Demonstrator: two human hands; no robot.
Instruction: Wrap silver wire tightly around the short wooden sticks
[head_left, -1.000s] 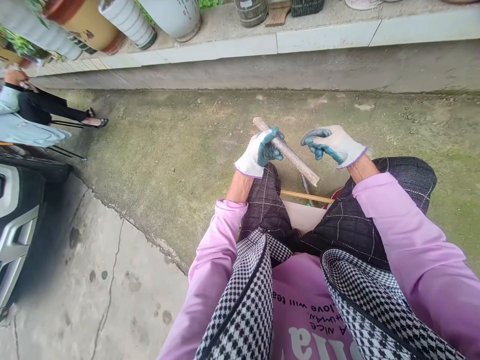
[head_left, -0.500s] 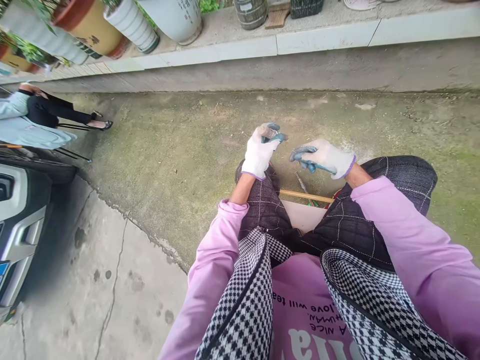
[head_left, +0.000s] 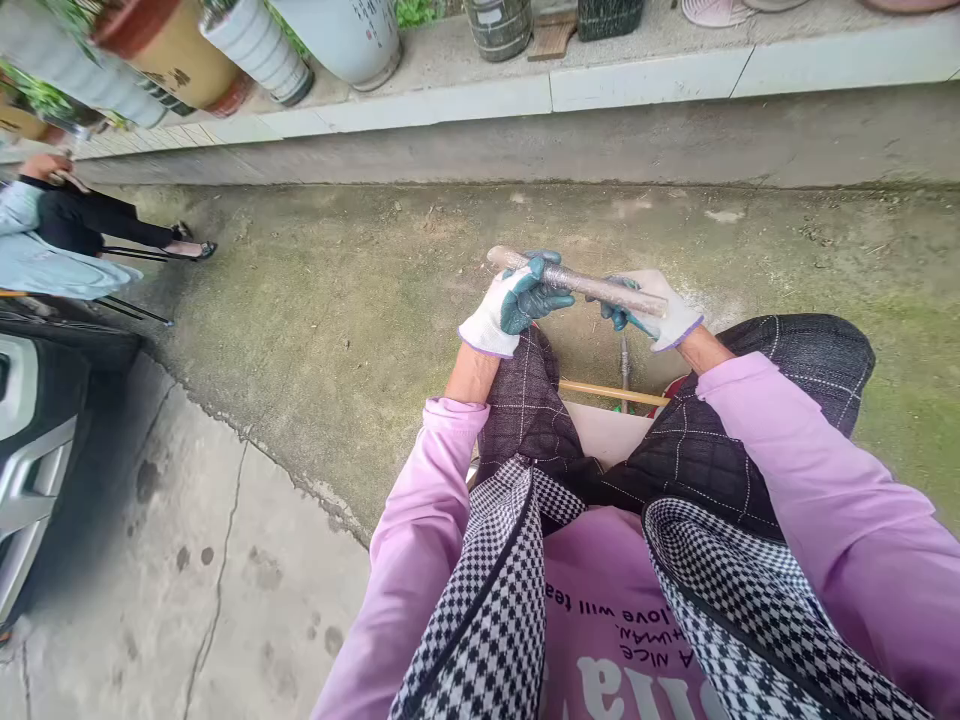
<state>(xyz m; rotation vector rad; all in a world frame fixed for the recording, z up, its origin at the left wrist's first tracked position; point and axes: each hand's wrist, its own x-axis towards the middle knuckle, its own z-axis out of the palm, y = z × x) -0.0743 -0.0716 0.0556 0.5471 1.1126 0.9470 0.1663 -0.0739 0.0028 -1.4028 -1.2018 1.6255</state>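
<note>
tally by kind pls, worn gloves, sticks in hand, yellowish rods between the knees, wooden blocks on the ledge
Gloves: 2
Held stick: 1
Yellowish rod: 1
Wooden block: 1
Total: 5

Counting two gloved hands point(head_left: 521, 300), one stick point(head_left: 622, 294), one thin rod point(head_left: 625, 365), one yellow strip point(head_left: 592, 389) and two purple sleeves point(head_left: 427, 500). Counting one other person point(head_left: 97, 215), one partly visible vehicle point(head_left: 37, 470), one ledge point(head_left: 480, 98), two dark containers point(head_left: 499, 28), one wooden block point(head_left: 553, 36) and at least four plant pots point(head_left: 341, 40), too crowded at the edge to total.
</note>
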